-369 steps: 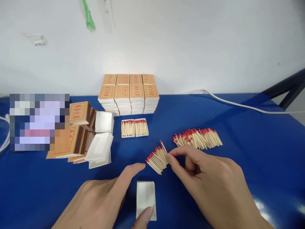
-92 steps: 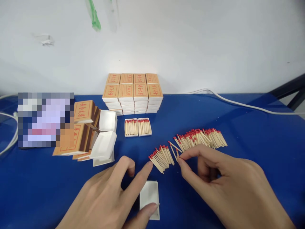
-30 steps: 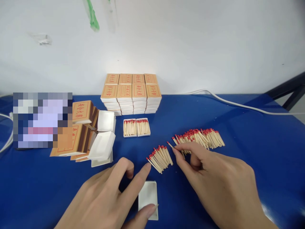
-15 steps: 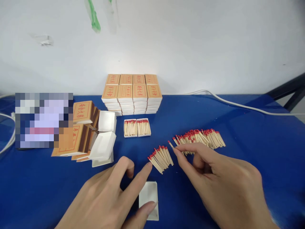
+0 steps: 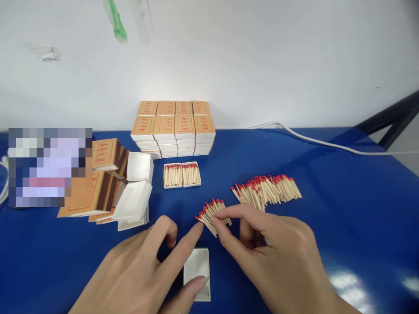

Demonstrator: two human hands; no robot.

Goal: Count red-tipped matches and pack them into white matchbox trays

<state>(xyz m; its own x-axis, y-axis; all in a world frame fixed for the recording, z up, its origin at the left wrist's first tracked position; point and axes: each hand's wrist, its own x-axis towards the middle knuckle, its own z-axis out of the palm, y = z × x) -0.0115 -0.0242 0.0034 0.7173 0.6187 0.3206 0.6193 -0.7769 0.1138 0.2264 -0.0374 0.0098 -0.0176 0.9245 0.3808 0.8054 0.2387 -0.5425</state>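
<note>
Head view. Small fan of matches (image 5: 207,217), slim pale wood, red heads: lay on a glossy blue tabletop (image 5: 330,192), partly hidden by the right hand (image 5: 278,248), thumb and forefinger nearly meeting; whether they pinched a match could not be told. Left hand (image 5: 140,261), fingers spread: forefinger at the fan's left edge, thumb over a shallow white tray (image 5: 198,261), covering part. Longer match heap (image 5: 266,192): farther right. Orange box sleeves (image 5: 104,152): partly obscured by pixelation. Both forearms: cut off below.
</note>
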